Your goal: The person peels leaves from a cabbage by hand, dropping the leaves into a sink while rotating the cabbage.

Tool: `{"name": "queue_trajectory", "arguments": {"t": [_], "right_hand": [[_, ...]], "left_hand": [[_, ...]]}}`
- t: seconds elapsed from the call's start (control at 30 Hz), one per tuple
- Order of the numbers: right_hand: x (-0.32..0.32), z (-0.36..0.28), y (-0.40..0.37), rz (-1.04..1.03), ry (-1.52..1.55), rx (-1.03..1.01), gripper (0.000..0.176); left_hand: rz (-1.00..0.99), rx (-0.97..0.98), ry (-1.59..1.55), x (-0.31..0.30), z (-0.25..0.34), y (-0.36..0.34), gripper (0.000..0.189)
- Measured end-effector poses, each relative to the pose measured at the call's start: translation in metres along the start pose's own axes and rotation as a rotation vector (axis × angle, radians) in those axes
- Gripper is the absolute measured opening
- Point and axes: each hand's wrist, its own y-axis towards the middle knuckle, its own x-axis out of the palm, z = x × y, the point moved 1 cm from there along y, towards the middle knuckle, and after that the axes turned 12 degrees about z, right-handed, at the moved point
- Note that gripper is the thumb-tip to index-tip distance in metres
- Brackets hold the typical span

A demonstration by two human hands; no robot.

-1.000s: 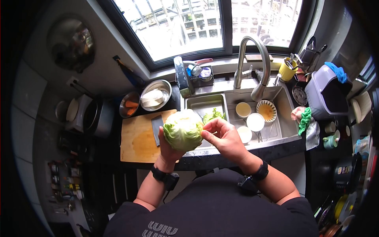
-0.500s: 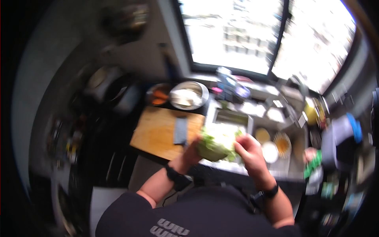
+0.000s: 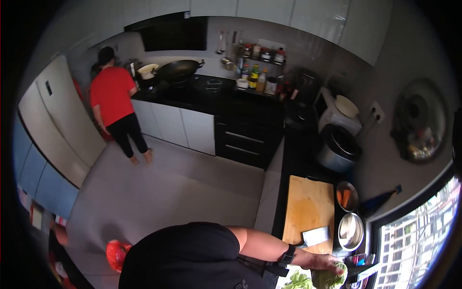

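Observation:
At the lower right edge, my left hand (image 3: pixel 321 261) grips a pale green head of lettuce (image 3: pixel 331 278), fingers wrapped over its top. Loose lettuce leaves (image 3: pixel 298 280) lie just left of it, cut off by the bottom of the view. My right hand is out of view. Beyond my left wrist, a wooden cutting board (image 3: pixel 308 207) lies on the counter with a wide-bladed cleaver (image 3: pixel 316 236) on its near end. Beside the board stand a bowl of carrots (image 3: pixel 346 198) and a metal bowl (image 3: pixel 356 239) with something white inside.
Across the kitchen a person in a red shirt (image 3: pixel 114 96) stands at the counter near a wok (image 3: pixel 179 71). A rice cooker (image 3: pixel 339 147) sits in the counter's corner. A red bag (image 3: pixel 117 255) rests on the grey floor (image 3: pixel 187 188). The window (image 3: pixel 423 226) is at right.
My view has swung left from the sink and window to the rest of the kitchen. Both hands were on the lettuce before; now only my left hand shows on it.

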Motion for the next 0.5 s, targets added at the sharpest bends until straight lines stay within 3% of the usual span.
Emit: {"name": "queue_trajectory", "arguments": {"t": [0.13,0.37,0.43,0.47,0.5], "right_hand": [[0.021,0.003,0.016,-0.077,0.003,0.037,0.026],[0.036,0.014,0.037,-0.151,0.089,0.074,0.019],[0.029,0.023,0.046,-0.163,0.181,0.082,0.016],[0.018,0.031,0.055,-0.186,0.271,0.083,0.015],[0.013,0.036,0.058,-0.206,0.347,0.086,0.014]], "left_hand": [[0.085,-0.019,-0.025,-0.019,0.031,-0.032,0.069],[0.052,0.023,-0.050,-0.049,0.019,-0.027,0.071],[0.189,0.095,0.098,-0.052,0.013,-0.025,0.068],[0.159,0.121,0.091,-0.055,0.004,-0.018,0.057],[0.020,0.269,-0.016,-0.054,0.004,-0.017,0.054]]}}
